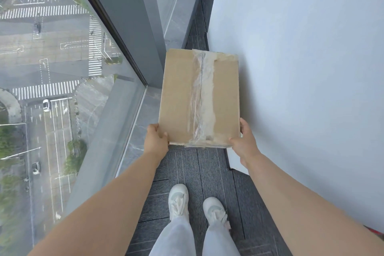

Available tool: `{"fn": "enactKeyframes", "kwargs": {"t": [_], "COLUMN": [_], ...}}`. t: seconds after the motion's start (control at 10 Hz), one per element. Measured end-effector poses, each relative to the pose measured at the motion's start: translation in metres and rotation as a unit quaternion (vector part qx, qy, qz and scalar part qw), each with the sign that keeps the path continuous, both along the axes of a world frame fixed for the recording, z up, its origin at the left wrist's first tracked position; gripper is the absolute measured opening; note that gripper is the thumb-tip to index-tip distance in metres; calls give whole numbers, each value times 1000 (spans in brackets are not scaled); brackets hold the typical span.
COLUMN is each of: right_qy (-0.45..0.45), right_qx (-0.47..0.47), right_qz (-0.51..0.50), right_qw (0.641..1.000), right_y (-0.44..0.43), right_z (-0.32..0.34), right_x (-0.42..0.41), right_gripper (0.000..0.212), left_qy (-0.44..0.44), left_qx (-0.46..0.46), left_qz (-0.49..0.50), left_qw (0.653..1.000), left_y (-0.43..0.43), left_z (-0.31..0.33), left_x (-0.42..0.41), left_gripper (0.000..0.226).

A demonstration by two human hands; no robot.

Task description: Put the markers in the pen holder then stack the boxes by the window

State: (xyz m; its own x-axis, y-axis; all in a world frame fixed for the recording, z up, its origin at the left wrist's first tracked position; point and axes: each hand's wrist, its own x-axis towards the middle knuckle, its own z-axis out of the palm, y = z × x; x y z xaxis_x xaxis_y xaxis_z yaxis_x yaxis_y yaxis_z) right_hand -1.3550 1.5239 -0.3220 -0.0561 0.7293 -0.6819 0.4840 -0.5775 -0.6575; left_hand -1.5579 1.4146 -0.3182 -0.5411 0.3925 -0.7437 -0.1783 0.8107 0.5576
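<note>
A brown cardboard box (178, 97) with a strip of clear tape down its middle fills the centre of the head view. My left hand (156, 137) grips its near left corner, and my right hand (245, 141) grips its near right corner. The box sits between the window frame on the left and a white wall on the right. Whether another box lies beneath it is hidden. No markers or pen holder are in view.
A floor-to-ceiling window (62, 89) on the left looks down on a street far below, with a grey stone sill (137, 137) along its base. A white wall (301, 68) closes the right. My white shoes (178, 201) stand on dark carpet (199, 170).
</note>
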Motion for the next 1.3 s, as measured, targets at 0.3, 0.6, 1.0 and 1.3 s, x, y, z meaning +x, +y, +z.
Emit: {"fn": "enactKeyframes", "kwargs": {"t": [0.3, 0.6, 1.0, 1.3], "right_qy": [-64, -68, -75, -126], "right_qx": [110, 75, 79, 96], "right_qz": [-105, -113, -120, -1], "right_qw": [986, 988, 987, 987], "right_y": [31, 45, 53, 41], "right_z": [-9, -25, -26, 29], "right_x": [-5, -3, 1, 5], "right_gripper": [39, 69, 70, 45], "left_qy": [-32, -46, -6, 82], "left_qx": [52, 62, 33, -30], "left_qz": [52, 46, -21, -120], "left_qw": [997, 996, 999, 989], "left_y": [34, 39, 45, 39], "left_z": [0, -9, -14, 27], "left_x": [9, 8, 8, 5], "left_gripper": [41, 46, 40, 22]}}
